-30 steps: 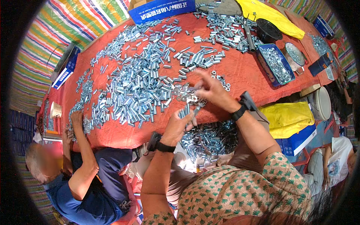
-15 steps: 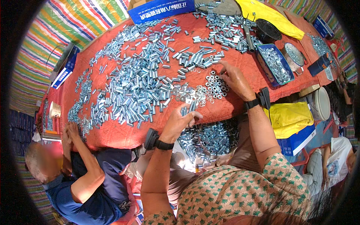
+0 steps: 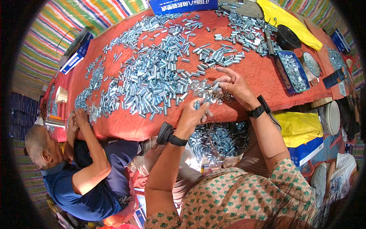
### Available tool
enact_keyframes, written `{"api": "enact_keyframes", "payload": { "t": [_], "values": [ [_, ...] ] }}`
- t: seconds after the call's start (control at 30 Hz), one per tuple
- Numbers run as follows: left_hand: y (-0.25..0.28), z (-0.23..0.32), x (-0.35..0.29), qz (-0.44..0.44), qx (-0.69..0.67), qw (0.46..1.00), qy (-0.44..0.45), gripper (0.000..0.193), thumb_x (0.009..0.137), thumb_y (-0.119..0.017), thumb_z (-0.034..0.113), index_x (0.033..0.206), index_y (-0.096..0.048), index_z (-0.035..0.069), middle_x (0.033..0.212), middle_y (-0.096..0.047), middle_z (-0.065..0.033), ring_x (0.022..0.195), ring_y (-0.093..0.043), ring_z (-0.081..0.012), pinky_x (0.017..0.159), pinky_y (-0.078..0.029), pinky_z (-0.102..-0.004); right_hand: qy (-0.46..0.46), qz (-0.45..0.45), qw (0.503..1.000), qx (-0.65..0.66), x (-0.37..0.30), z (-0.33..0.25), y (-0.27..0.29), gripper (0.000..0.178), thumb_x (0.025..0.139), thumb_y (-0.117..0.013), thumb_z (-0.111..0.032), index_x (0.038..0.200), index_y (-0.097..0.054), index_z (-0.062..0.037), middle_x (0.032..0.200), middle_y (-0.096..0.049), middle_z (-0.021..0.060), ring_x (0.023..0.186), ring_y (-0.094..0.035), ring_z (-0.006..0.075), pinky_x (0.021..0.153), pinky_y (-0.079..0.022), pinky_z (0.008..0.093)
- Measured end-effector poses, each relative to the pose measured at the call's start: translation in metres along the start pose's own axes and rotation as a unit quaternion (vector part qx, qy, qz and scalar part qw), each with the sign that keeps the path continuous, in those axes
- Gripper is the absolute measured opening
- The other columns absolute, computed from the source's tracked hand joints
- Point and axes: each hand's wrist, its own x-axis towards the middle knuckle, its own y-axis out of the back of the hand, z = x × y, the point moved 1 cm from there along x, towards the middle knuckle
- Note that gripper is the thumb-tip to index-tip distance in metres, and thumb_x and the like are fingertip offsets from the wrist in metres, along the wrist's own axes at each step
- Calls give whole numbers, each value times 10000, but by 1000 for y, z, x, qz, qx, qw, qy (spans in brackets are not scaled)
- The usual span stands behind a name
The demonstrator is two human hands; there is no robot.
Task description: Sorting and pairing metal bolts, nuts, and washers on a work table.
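My left hand (image 3: 190, 117) is closed around a few short silver metal sleeves (image 3: 197, 104), above the near edge of the red-covered table (image 3: 263, 80). Close beside it, my right hand (image 3: 238, 87) pinches a small silver metal sleeve (image 3: 217, 87) between thumb and fingers, its index finger stretched out. Flat washers (image 3: 199, 88) lie between the hands, and rings or nuts are partly covered by my right hand. A large heap of silver sleeves (image 3: 154, 78) spreads to the left. Beyond my right hand lies a smaller group of sleeves and bolts (image 3: 217, 56).
A blue tray (image 3: 292, 72) of metal parts, a white pot (image 3: 312, 64) and a black bowl (image 3: 288, 37) stand at right. Below the table edge lies a container of loose bolts (image 3: 221, 141). A co-worker (image 3: 82, 183) sits at left, hands on small parts.
My right hand has left the nuts and come nearer my left hand, now pinching a sleeve. My left hand keeps its sleeves. The whole view has shifted somewhat.
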Motion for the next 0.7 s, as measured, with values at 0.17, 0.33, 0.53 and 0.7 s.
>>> {"api": "enact_keyframes", "payload": {
  "t": [0.17,0.33,0.53,0.7],
  "values": [
    [0,2,-3,18,-4,1000,-1,204,944,-626,220,1012,-625,28,680,-626,-25,493,-488,-44,420,-331,-182,-8,-9,999,-43,1,2,-10,557,907,-628,-35,1414,-398,-31,1035,-676,97,868,-647,126,758,-536,260],
    [4,-3,-1,54,16,998,-16,162,936,-636,198,900,-612,42,663,-622,-26,472,-480,-52,418,-335,-189,2,-26,996,-86,0,-7,-11,523,908,-595,6,1401,-428,-47,1029,-673,77,903,-650,125,784,-543,271],
    [6,-6,1,63,8,997,-39,184,935,-637,196,847,-596,40,660,-636,-50,466,-486,-55,416,-343,-194,-10,-32,996,-86,-1,-7,-11,521,902,-603,5,1393,-437,-50,1010,-670,62,894,-652,127,788,-547,276],
    [7,-6,2,60,33,997,-44,189,939,-632,205,884,-595,28,693,-655,-66,478,-509,-57,422,-352,-185,-22,-75,988,-132,0,-5,-12,506,887,-650,-20,1360,-473,-54,984,-673,44,896,-627,94,777,-512,246]
  ]
}}
